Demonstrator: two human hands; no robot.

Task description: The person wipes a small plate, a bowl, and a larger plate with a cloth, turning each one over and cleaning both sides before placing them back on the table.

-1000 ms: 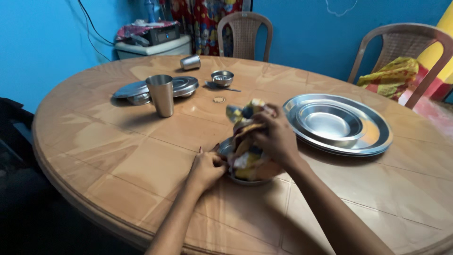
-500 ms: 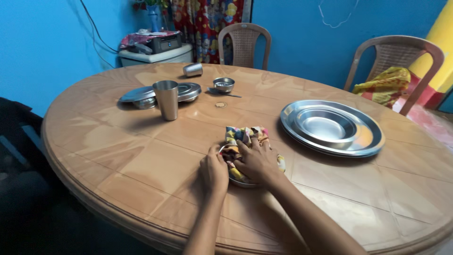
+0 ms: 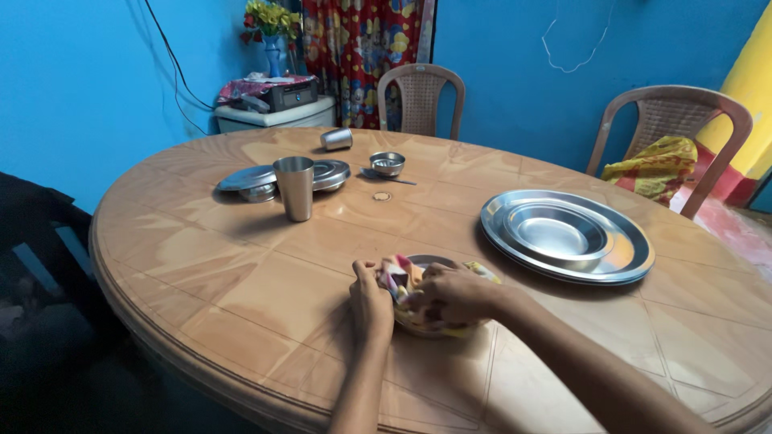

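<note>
While both hands work at the near edge of the round wooden table, the right hand presses a multicoloured cloth down into a small steel bowl, fingers curled and closed on the cloth. Left hand sits at the bowl's left rim, fingers bent against the rim and the cloth; whether they grip the bowl or only steady it, cannot tell. Bowl rests on the table, mostly covered by cloth and hands, only its far rim visible. Large steel plates, stacked, lie just right of the bowl, apart from it. Upright steel tumbler stands well beyond the hands, with flat steel lids behind it, a second tumbler on its side and a small steel cup farther back
</note>
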